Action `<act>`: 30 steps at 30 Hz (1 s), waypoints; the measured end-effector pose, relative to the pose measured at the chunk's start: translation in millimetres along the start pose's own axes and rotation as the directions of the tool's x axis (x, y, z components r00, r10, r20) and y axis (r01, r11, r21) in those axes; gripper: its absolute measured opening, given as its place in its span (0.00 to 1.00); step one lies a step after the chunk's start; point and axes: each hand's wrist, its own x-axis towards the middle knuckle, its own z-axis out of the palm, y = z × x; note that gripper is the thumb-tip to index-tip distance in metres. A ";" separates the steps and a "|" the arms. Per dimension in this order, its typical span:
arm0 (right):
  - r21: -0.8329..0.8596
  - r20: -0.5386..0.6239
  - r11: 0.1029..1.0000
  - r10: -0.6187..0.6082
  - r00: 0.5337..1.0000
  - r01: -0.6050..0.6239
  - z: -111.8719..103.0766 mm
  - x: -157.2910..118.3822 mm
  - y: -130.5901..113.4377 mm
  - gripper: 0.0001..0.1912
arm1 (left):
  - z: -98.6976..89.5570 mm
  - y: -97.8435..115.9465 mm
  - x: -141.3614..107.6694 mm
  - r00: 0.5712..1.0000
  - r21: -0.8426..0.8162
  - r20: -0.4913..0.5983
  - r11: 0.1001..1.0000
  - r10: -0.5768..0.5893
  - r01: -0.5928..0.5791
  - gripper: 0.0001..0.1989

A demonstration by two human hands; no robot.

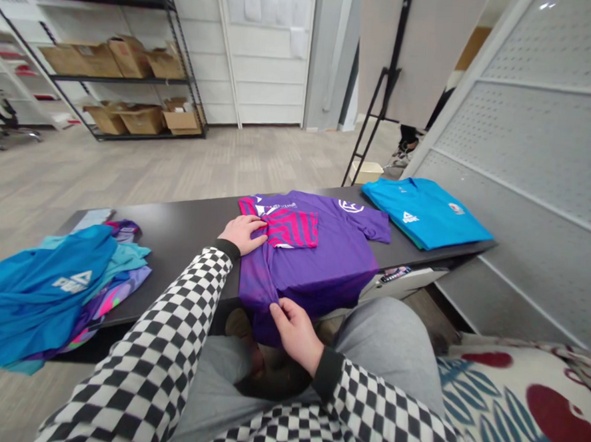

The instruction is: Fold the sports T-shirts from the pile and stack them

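A purple shirt (322, 269) lies on the dark table, its lower part hanging over the front edge. One pink-striped sleeve (294, 228) is folded inward across it; the other sleeve points right. My left hand (243, 234) rests on the shirt's left side by the striped sleeve, fingers flat and slightly spread. Near the front edge my right hand (296, 331) pinches the purple cloth between thumb and fingers.
Blue folded shirts (426, 212) are stacked at the table's (185, 231) right end. A loose heap of blue and patterned clothes (46, 286) hangs off the left. Behind stand a shelf with cardboard boxes (144, 120) and a black stand (371, 132).
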 end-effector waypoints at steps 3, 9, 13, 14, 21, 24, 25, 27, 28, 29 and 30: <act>0.042 0.011 0.999 0.006 1.000 -0.007 -0.3 -0.8 3.6 0.25 | -0.5 0.9 -0.1 1.000 0.002 0.005 1.000 -0.003 0.003 0.28; 0.072 -0.058 0.996 0.053 0.997 -0.049 4.3 12.2 -1.7 0.26 | 0.8 0.3 -0.4 1.000 0.007 -0.006 1.000 -0.003 0.003 0.27; 0.045 -0.084 0.999 -0.018 0.996 0.022 2.7 4.6 -16.2 0.23 | -0.4 0.4 0.1 1.000 0.046 0.017 0.999 -0.004 0.003 0.28; 0.042 -0.075 0.998 -0.037 0.997 0.040 1.8 1.1 -19.3 0.22 | -0.7 0.8 0.3 1.000 0.056 0.025 0.998 -0.005 0.004 0.28; 0.139 -0.106 0.990 0.014 0.994 0.001 1.7 -4.1 -15.5 0.21 | -2.7 4.5 -1.7 0.997 0.094 0.054 0.994 -0.052 0.046 0.34; 0.195 -0.067 0.979 0.079 0.995 -0.065 4.9 1.2 -8.3 0.24 | -8.3 11.8 -2.2 0.999 0.115 0.024 0.992 -0.044 0.040 0.30; 0.208 -0.056 0.975 0.093 0.994 -0.080 6.0 2.6 -6.6 0.24 | -10.5 17.1 -1.2 1.000 0.115 -0.007 0.993 -0.030 0.031 0.28; 0.217 -0.064 0.972 0.105 0.992 -0.089 7.7 4.7 -4.4 0.25 | -12.8 32.7 3.4 0.998 0.086 -0.048 0.996 0.031 -0.027 0.24; 0.213 -0.074 0.973 0.104 0.992 -0.086 8.3 5.5 -3.7 0.24 | -12.3 42.9 6.9 0.996 0.063 -0.036 0.995 0.077 -0.074 0.23; 0.205 -0.079 0.975 0.101 0.992 -0.083 8.8 6.4 -3.1 0.24 | -10.3 54.0 10.9 0.992 0.042 -0.004 0.991 0.126 -0.126 0.24; 0.196 -0.080 0.977 0.098 0.992 -0.080 9.4 7.4 -2.6 0.23 | -6.8 65.4 15.3 0.984 0.028 0.042 0.984 0.174 -0.175 0.26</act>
